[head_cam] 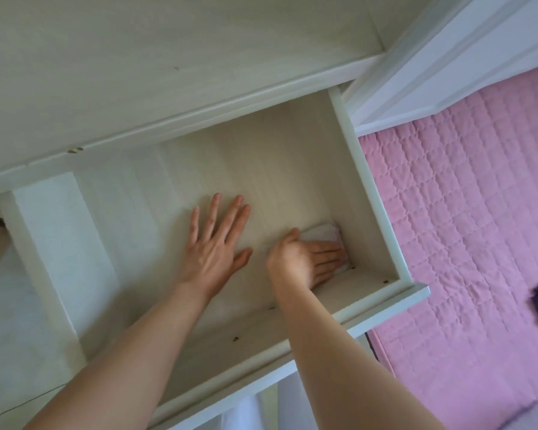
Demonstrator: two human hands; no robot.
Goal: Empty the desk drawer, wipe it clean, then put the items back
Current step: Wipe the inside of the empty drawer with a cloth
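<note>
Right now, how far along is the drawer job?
Emptying looks done: the drawer holds nothing but the hands and a white cloth. Wiping is in hand: the right hand presses the cloth into the front right corner while the left hand lies flat on the drawer floor. Still left: finishing the wipe and putting the items back.

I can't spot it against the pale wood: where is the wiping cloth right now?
In the head view the white cloth lies under the right hand, pressed on the drawer floor in its front right corner.
</note>
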